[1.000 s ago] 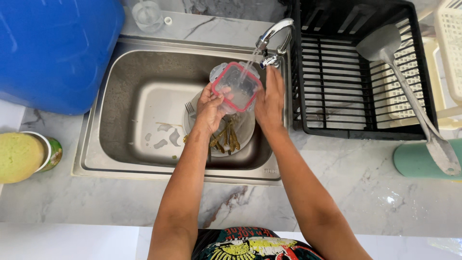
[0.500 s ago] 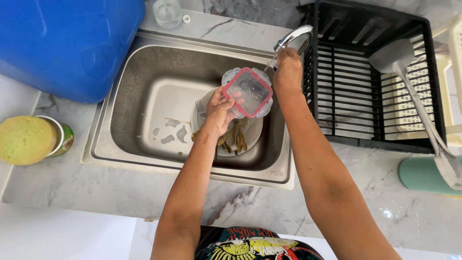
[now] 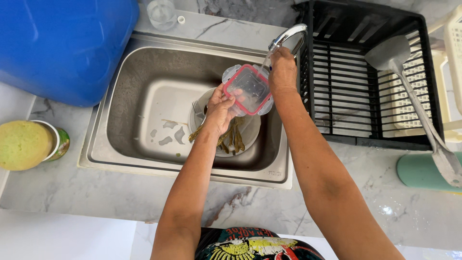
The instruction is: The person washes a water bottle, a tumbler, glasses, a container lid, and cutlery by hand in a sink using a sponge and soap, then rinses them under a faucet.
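Head view: left hand (image 3: pixel 220 107) grips the clear lid with a red seal (image 3: pixel 247 89) by its lower left edge, fingers closed, tilting it under the faucet (image 3: pixel 287 36) at centre frame, over the steel sink (image 3: pixel 144 62) so runoff drains. Right hand (image 3: pixel 283 72) rests closed on the faucet. Plate with scraps (image 3: pixel 240 139) lies below. Black dish rack (image 3: pixel 365 77) at right, blue container (image 3: pixel 62 43) upper left.

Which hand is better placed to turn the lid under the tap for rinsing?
Probably the left hand: it already grips the clear lid with the red seal by its edge, over the sink. The right hand is up on the tap, beside the lid.
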